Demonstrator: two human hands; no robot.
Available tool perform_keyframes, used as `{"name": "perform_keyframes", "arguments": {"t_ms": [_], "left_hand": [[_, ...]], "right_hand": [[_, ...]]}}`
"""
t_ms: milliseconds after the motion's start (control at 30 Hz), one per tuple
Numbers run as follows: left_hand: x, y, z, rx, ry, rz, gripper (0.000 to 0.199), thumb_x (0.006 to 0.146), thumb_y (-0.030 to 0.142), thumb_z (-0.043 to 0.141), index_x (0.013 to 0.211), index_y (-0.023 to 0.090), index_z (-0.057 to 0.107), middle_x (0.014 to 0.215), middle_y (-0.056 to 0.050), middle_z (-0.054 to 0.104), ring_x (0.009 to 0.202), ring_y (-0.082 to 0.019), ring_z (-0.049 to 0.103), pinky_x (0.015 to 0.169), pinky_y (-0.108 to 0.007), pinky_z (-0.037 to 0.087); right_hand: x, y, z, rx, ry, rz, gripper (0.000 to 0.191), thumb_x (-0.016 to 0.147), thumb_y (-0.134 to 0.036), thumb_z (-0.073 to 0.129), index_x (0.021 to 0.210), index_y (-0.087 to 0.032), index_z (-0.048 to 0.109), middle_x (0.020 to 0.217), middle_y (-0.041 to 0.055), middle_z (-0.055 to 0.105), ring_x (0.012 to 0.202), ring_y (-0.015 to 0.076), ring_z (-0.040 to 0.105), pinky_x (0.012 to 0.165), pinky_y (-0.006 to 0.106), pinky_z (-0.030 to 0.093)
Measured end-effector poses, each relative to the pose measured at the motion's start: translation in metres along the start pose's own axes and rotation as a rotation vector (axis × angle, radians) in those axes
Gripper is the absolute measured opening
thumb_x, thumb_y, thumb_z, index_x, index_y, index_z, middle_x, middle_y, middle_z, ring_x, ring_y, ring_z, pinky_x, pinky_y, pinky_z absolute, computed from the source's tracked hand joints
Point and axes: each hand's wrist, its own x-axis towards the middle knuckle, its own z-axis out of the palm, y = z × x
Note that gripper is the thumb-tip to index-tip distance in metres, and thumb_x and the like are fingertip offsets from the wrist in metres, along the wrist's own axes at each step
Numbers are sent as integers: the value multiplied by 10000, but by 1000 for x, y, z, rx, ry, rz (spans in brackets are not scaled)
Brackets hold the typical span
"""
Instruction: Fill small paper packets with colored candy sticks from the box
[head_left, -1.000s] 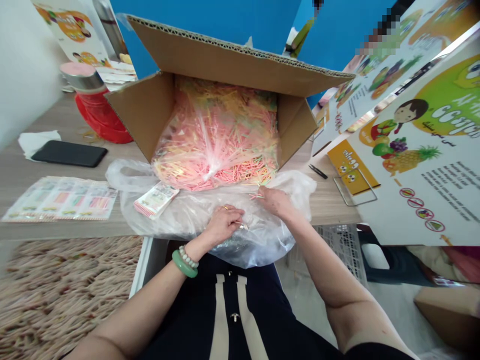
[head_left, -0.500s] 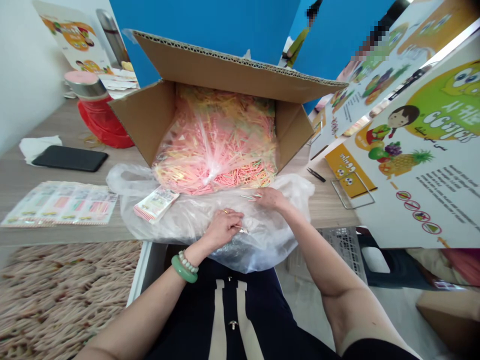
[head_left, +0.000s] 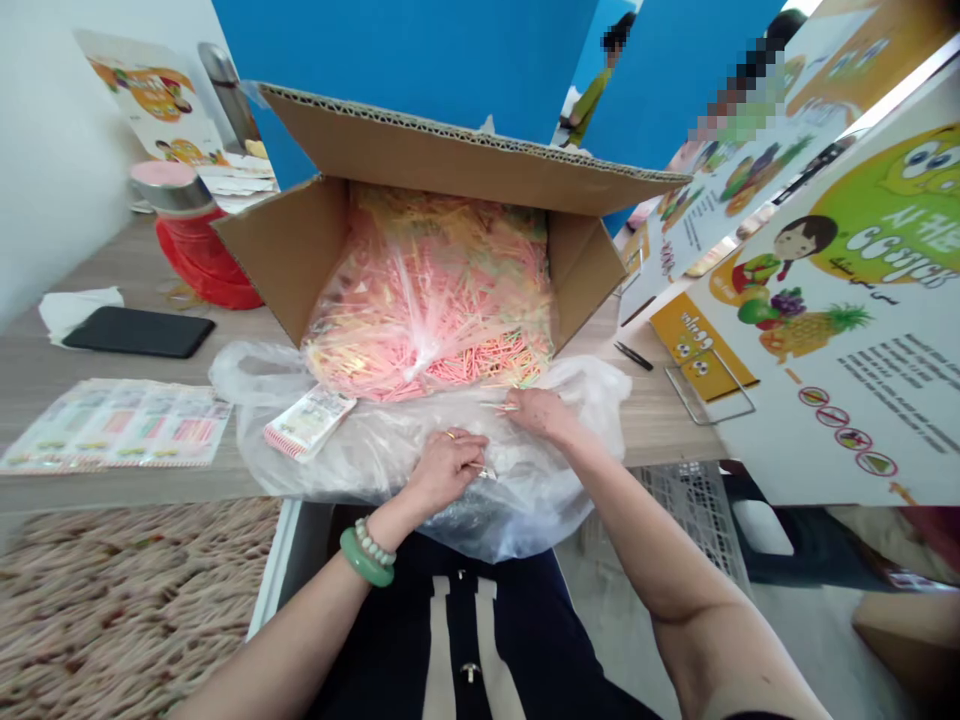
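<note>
My left hand (head_left: pixel 450 468), with a green bangle and a bead bracelet at the wrist, is closed over the clear plastic bag (head_left: pixel 352 455) on the table edge. A small pale stick-like piece pokes out at its fingertips. My right hand (head_left: pixel 536 412) pinches a few thin pale sticks, lying low on the same plastic just in front of the carton. Behind both hands, the open cardboard carton (head_left: pixel 480 165) holds a clear bag of thin pink, yellow and green sticks (head_left: pixel 442 310). A stack of small printed packets (head_left: pixel 309 422) rests on the plastic to the left.
Flat printed sachets (head_left: pixel 120 425), a black phone (head_left: pixel 139 332) and a red flask (head_left: pixel 187 225) occupy the left side. At right lie dark tweezers (head_left: pixel 634 355) and a wire stand (head_left: pixel 709 385) by printed white boxes (head_left: pixel 847 300). Another person (head_left: pixel 589 100) is in the background.
The view has tilted a little, so most things sit slightly lower in the frame. Both hands keep nearly the same places and grips on the plastic.
</note>
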Motion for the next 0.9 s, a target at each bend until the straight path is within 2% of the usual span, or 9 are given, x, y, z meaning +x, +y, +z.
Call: {"name": "perform_keyframes", "arguments": {"t_ms": [100,233,333,433,533,733,900], "left_hand": [[1,2,-1,-2,-5,-18,154,854,111,646,759,208,718,1058,-67,804,1160,-259,691,994,-430,450],[0,3,-1,5,-11,-48,155,859,107,642,772,212,718,1093,-68,799,1180,-266,677,996,-453,428],[0,2,-1,2,-12,-55,160,861,102,633,783,214,717,1069,-60,799,1195,-268,665,1007,-456,410],[1,2,-1,-12,-10,-48,142,859,114,638,778,207,707,1021,-49,796,1123,-254,679,981,-422,424],[2,3,-2,-12,0,-37,140,859,116,631,764,200,689,973,-31,784,1027,-233,682,936,-390,431],[1,5,-2,16,8,-28,163,866,101,610,765,203,686,977,-25,780,1011,-224,673,929,-385,402],[0,5,-2,28,3,-37,155,874,100,607,790,202,686,1020,-14,777,1040,-224,662,918,-390,375]], "right_hand": [[1,3,2,-35,24,-28,387,1026,-452,457,1171,-175,686,1096,140,764,1035,284,708,824,323,479],[-2,14,14,21,82,6,349,1048,-396,422,1180,-183,665,1145,123,756,1061,257,701,851,300,472],[-4,16,16,44,83,-7,345,1046,-420,430,1148,-202,677,1117,111,761,1038,263,705,831,307,476],[-3,12,11,-3,38,-36,340,1026,-444,474,1119,-202,694,1075,120,765,1017,283,707,812,323,477],[1,12,8,-25,17,-52,318,1017,-388,489,1134,-173,691,1066,142,764,998,289,706,812,332,472],[-1,26,15,194,134,44,275,1030,-282,421,1116,-181,661,1087,99,754,968,216,688,795,271,453],[0,9,12,164,146,56,284,1022,-359,439,1117,-223,670,1071,78,760,998,231,693,808,278,460]]}}
